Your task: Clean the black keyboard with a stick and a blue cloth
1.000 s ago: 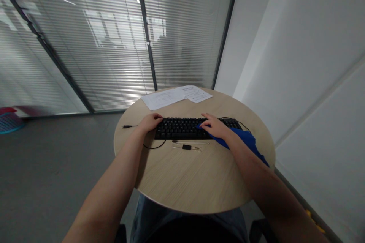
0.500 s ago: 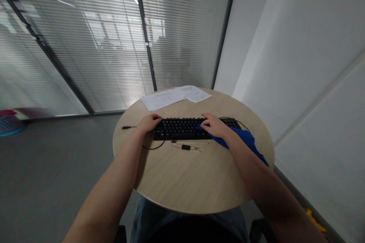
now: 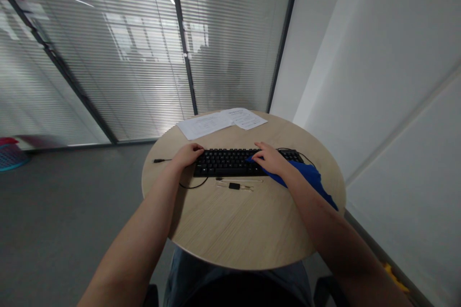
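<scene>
A black keyboard (image 3: 226,163) lies across the round wooden table (image 3: 237,230). At its left end, my left hand (image 3: 189,154) grips the upper corner with closed fingers. Over the right half of the keys is my right hand (image 3: 270,158), its fingers pinching a blue cloth (image 3: 309,175). One tip of the cloth pokes out beneath the fingers onto the keys. The rest trails under my wrist toward the table's right edge. My right hand and the cloth hide part of the keyboard.
Just in front of the keyboard lie thin sticks and a small black piece (image 3: 234,186). Printed paper sheets (image 3: 205,125) rest at the table's far side. A cable with a black plug (image 3: 158,160) lies at the left. A blue and red basket (image 3: 12,156) stands on the floor.
</scene>
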Tool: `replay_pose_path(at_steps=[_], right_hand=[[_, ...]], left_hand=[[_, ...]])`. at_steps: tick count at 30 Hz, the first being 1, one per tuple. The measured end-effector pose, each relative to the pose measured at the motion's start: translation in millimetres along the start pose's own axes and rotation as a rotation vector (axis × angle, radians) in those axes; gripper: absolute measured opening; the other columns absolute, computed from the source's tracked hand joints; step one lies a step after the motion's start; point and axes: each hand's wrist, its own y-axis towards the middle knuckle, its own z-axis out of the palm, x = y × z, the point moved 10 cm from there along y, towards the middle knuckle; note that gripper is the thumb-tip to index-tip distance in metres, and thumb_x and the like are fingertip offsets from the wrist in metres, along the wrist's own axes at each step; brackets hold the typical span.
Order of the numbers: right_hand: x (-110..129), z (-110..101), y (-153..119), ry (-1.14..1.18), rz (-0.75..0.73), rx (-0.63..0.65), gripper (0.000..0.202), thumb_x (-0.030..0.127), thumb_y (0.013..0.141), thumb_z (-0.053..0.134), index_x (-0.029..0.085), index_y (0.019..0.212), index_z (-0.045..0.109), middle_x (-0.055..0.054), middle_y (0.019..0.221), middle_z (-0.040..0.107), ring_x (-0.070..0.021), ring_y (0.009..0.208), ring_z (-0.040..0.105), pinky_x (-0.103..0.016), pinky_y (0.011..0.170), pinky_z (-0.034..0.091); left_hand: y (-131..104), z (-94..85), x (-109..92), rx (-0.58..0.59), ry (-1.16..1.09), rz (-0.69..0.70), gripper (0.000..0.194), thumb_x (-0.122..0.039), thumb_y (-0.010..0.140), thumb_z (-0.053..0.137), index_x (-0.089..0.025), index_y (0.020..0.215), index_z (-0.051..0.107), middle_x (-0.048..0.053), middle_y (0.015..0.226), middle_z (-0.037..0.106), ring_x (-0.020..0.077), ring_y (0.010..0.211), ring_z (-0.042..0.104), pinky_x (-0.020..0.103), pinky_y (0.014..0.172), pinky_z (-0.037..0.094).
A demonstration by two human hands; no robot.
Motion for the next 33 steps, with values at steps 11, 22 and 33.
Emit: replay_pose_path(at_steps=[11,22,33], right_hand=[[0.3,-1.3,-1.1,0.006,0.012,0.012,0.021,0.024,0.090,0.061,0.021,0.093,0.081,-0.011,0.148,0.054,-0.0288,0.137,0.048,-0.047,0.118,0.034],[-0.6,0.0,-1.7,0.026,-0.005,0.019,0.020,0.025,0.091,0.061,0.023,0.094,0.080,-0.011,0.146,0.055,-0.0285,0.136,0.050,-0.047,0.117,0.035],[-1.0,2.3,-0.2,0.007,-0.013,0.031,0.021,0.026,0.091,0.061,0.023,0.096,0.081,-0.011,0.145,0.056,-0.0281,0.135,0.051,-0.047,0.116,0.035]], left_hand=[[-1.3,1.5,-1.7,0.019,0.017,0.008,0.033,-0.037,0.083,0.055,-0.018,0.102,0.075,0.008,0.103,0.077,0.0246,0.097,0.070,0.032,0.089,0.051],[-1.2,0.2,-2.2,0.013,-0.012,0.003,0.032,-0.038,0.081,0.057,-0.020,0.099,0.075,0.007,0.100,0.078,0.0254,0.096,0.070,0.033,0.089,0.051],[3.0,3.4,2.1,0.013,0.001,0.012,0.032,-0.038,0.082,0.055,-0.019,0.099,0.075,0.009,0.102,0.077,0.0255,0.096,0.070,0.033,0.088,0.051]])
